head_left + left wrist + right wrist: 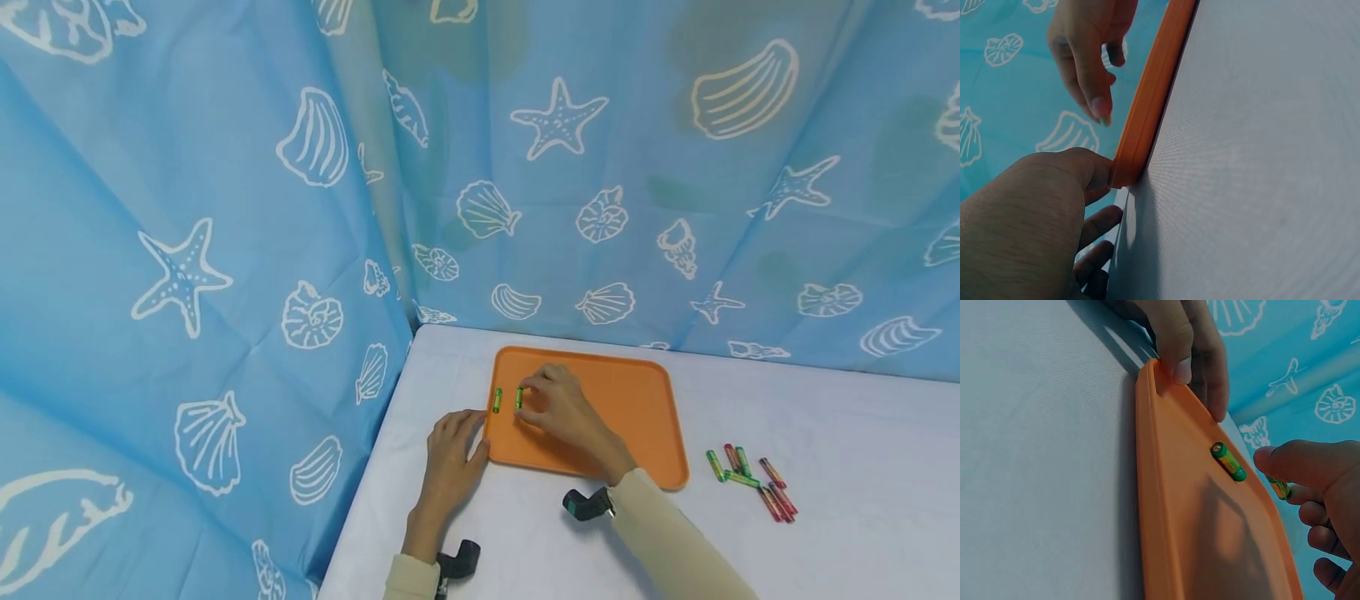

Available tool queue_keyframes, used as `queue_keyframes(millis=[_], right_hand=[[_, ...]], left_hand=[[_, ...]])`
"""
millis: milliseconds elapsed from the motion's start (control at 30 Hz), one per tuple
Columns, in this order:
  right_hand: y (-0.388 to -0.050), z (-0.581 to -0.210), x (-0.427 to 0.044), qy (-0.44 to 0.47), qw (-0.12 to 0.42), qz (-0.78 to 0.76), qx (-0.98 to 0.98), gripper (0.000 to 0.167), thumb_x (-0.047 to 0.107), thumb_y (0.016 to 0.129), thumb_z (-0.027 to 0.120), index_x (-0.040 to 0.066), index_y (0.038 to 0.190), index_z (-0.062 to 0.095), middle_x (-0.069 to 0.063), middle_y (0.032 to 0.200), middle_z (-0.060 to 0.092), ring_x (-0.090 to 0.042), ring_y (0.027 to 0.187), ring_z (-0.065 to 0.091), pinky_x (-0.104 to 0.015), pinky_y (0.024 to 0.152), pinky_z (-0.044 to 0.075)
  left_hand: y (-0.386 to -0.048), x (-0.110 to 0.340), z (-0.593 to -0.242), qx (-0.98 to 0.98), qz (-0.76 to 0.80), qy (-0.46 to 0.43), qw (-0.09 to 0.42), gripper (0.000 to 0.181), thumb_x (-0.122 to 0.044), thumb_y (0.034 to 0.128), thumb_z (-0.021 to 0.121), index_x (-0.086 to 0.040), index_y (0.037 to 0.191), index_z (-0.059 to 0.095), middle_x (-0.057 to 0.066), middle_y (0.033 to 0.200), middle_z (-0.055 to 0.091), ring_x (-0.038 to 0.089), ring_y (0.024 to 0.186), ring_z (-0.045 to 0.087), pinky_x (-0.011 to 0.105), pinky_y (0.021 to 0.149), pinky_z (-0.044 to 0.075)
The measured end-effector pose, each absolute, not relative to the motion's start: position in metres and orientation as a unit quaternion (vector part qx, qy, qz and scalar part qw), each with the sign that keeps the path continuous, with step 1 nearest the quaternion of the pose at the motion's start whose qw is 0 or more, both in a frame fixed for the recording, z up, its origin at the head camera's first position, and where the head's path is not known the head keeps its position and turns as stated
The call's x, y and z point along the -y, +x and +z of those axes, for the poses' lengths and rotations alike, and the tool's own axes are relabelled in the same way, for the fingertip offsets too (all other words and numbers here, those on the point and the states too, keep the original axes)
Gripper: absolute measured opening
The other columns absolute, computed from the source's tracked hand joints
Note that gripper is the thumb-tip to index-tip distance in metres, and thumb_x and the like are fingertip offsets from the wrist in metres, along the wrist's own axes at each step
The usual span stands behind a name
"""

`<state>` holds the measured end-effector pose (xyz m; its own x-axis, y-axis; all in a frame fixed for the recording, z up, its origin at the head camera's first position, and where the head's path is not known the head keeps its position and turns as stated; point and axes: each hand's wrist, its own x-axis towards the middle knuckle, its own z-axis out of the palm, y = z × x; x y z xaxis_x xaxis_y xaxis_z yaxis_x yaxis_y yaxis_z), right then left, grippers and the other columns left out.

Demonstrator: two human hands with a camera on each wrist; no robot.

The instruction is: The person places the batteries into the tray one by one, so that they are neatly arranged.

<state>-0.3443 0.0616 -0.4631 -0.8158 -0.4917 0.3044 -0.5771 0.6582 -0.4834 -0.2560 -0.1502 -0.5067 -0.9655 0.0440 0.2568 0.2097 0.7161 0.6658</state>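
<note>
My right hand (pixel 558 404) is over the left part of an orange tray (pixel 622 408). It pinches a green battery (pixel 519 398) upright in the head view, between thumb and fingertips. To the left of it, a second green battery (pixel 1228 462) lies on the tray along the left rim. My left hand (pixel 452 454) touches the tray's front left corner, its thumb at the rim and its other fingers loosely spread along the outside. In the right wrist view the pinched battery is partly hidden by the right thumb (pixel 1297 459).
On the white tablecloth (pixel 847 433), right of the tray, lies a loose group of batteries: green ones (pixel 716 465) and red ones (pixel 771 472). A blue shell-patterned curtain (pixel 600 167) hangs behind and at the left. Black wrist cameras (pixel 587 504) stick out from both wrists.
</note>
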Motion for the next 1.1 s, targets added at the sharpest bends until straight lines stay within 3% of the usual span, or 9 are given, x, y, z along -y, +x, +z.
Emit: queue_keyframes(millis=[500,800,1100], right_hand=[[-0.353,-0.476,-0.041,0.280,0.043,0.287,0.915,0.043,0.031,0.083,0.083,0.006,0.116,0.071,-0.002,0.103,0.054,-0.023,0.097,0.045,-0.042,0.087,0.036],[-0.358,-0.479,-0.041,0.272,0.053,0.274,0.921,0.044,0.031,0.082,0.084,0.006,0.115,0.071,-0.003,0.101,0.052,-0.023,0.098,0.045,-0.044,0.088,0.037],[-0.356,-0.480,-0.042,0.262,0.046,0.286,0.920,0.051,0.036,0.083,0.082,0.006,0.122,0.069,-0.005,0.111,0.054,-0.025,0.107,0.046,-0.045,0.093,0.037]], left_hand=[[-0.255,0.152,-0.507,0.919,-0.368,-0.078,0.115,0.042,-0.021,0.0975,0.064,-0.015,0.139,0.058,0.004,0.139,0.052,0.027,0.136,0.036,0.052,0.113,0.026],[-0.260,0.150,-0.506,0.917,-0.380,-0.071,0.103,0.042,-0.022,0.0975,0.063,-0.016,0.139,0.059,0.003,0.139,0.052,0.026,0.137,0.035,0.051,0.114,0.025],[-0.259,0.153,-0.506,0.916,-0.379,-0.071,0.108,0.042,-0.023,0.0976,0.063,-0.016,0.139,0.059,0.003,0.140,0.053,0.026,0.137,0.036,0.052,0.113,0.026]])
